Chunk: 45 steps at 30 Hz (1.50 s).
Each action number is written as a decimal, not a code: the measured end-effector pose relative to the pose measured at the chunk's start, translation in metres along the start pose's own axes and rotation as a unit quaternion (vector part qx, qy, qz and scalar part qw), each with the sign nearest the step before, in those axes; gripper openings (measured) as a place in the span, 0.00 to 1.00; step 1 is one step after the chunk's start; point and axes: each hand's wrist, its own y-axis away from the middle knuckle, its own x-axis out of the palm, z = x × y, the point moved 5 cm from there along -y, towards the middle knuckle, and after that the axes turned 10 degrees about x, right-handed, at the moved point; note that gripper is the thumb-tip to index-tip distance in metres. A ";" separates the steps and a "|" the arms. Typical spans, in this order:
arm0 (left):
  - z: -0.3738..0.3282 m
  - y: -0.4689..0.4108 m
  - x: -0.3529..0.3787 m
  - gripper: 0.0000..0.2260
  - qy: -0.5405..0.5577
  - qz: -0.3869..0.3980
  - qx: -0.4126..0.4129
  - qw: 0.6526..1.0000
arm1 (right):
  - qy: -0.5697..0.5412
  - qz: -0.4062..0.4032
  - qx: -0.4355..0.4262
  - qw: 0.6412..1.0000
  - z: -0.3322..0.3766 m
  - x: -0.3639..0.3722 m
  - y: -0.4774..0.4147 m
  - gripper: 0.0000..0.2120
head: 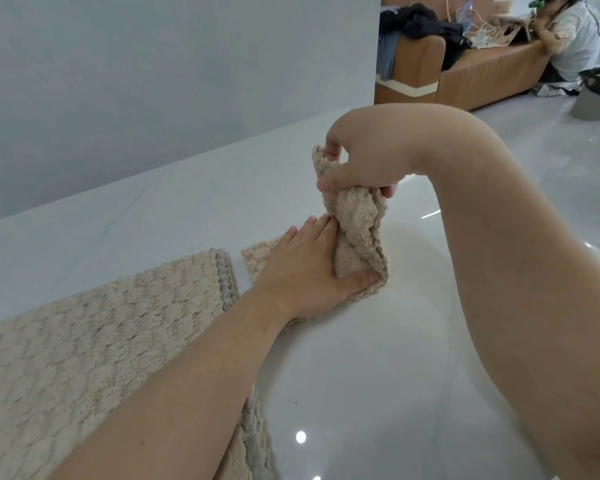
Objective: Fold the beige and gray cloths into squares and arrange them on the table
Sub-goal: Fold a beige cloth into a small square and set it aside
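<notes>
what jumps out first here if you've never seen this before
At centre, the right hand grips a bunched beige cloth and holds its end up above the white table, while the left hand presses the cloth's lower part flat. To the left lies a larger beige cloth with a gray edge showing along its right side. At upper right stands an orange sofa piled with dark clothes.

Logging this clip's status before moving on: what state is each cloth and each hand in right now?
Small beige cloth: partly folded, one end flat on the table, the other end lifted.
Left hand: open, pressing the flat end down.
Right hand: fingers gripping the lifted end.
Large beige cloth: lying flat, gray edge showing.
</notes>
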 end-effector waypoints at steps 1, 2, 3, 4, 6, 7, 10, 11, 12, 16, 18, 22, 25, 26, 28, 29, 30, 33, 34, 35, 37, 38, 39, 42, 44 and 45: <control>-0.001 0.002 -0.007 0.38 0.056 -0.023 0.002 0.998 | 0.001 -0.002 0.000 1.000 0.004 0.001 0.001 0.20; 0.001 0.004 -0.013 0.32 0.122 -0.049 -0.003 0.991 | 0.001 -0.004 0.002 1.000 0.008 0.002 0.002 0.19; 0.005 0.006 -0.020 0.28 0.183 -0.076 -0.018 0.980 | 0.000 -0.006 0.004 1.000 0.011 0.003 0.002 0.18; 0.010 0.009 -0.028 0.26 0.231 -0.109 -0.043 0.966 | 0.000 -0.007 0.003 1.000 0.014 0.004 0.003 0.17; 0.026 0.016 -0.044 0.20 0.301 -0.189 -0.108 0.929 | -0.014 0.000 -0.006 1.000 0.020 0.006 0.006 0.15; 0.036 0.020 -0.052 0.14 0.328 -0.231 -0.144 0.904 | -0.032 0.007 -0.012 0.999 0.024 0.008 0.008 0.16; 0.062 0.031 -0.069 0.05 0.391 -0.290 -0.219 0.845 | -0.078 0.014 -0.034 0.996 0.038 0.013 0.014 0.19; 0.068 0.034 -0.073 0.04 0.410 -0.284 -0.229 0.836 | -0.088 0.015 -0.038 0.995 0.042 0.016 0.015 0.20; 0.073 0.036 -0.075 0.04 0.423 -0.273 -0.236 0.831 | -0.100 0.022 -0.042 0.994 0.047 0.019 0.016 0.21; 0.088 0.041 -0.078 0.09 0.416 -0.241 -0.272 0.834 | -0.096 0.055 -0.065 0.992 0.066 0.037 0.019 0.24; 0.092 0.043 -0.077 0.12 0.407 -0.230 -0.290 0.835 | -0.079 0.074 -0.069 0.992 0.072 0.046 0.020 0.26; 0.092 0.046 -0.076 0.16 0.412 -0.206 -0.300 0.835 | -0.059 0.086 -0.059 0.993 0.080 0.061 0.017 0.26; 0.092 0.046 -0.075 0.21 0.413 -0.188 -0.296 0.841 | -0.061 0.084 -0.044 0.994 0.082 0.068 0.012 0.26; 0.094 0.047 -0.075 0.23 0.413 -0.184 -0.297 0.841 | -0.064 0.089 -0.039 0.993 0.082 0.070 0.012 0.26; 0.096 0.048 -0.074 0.24 0.416 -0.174 -0.300 0.840 | -0.069 0.105 -0.038 0.991 0.082 0.075 0.011 0.26; 0.096 0.048 -0.074 0.24 0.418 -0.171 -0.299 0.840 | -0.073 0.115 -0.040 0.990 0.083 0.077 0.011 0.26; 0.096 0.049 -0.074 0.21 0.418 -0.169 -0.297 0.842 | -0.080 0.123 -0.042 0.988 0.083 0.079 0.011 0.24; 0.097 0.050 -0.073 0.13 0.404 -0.164 -0.290 0.852 | -0.084 0.136 -0.050 0.986 0.086 0.083 0.010 0.20; 0.097 0.051 -0.072 0.11 0.399 -0.162 -0.289 0.855 | -0.080 0.143 -0.051 0.985 0.087 0.085 0.011 0.19; 0.097 0.051 -0.072 0.10 0.397 -0.163 -0.290 0.855 | -0.076 0.155 -0.050 0.984 0.087 0.086 0.012 0.18; 0.097 0.050 -0.072 0.09 0.398 -0.167 -0.289 0.854 | -0.066 0.186 -0.044 0.979 0.088 0.090 0.015 0.17; 0.098 0.049 -0.071 0.08 0.396 -0.169 -0.289 0.855 | -0.056 0.201 -0.044 0.977 0.088 0.092 0.018 0.16; 0.098 0.049 -0.071 0.08 0.391 -0.169 -0.290 0.857 | -0.044 0.212 -0.046 0.975 0.088 0.093 0.020 0.16; 0.101 0.047 -0.068 0.08 0.378 -0.162 -0.283 0.866 | -0.016 0.221 -0.065 0.973 0.092 0.094 0.027 0.13; 0.102 0.046 -0.066 0.08 0.373 -0.157 -0.278 0.871 | -0.018 0.218 -0.078 0.973 0.095 0.093 0.029 0.11; 0.102 0.046 -0.066 0.07 0.370 -0.155 -0.277 0.873 | -0.021 0.217 -0.084 0.972 0.097 0.092 0.031 0.10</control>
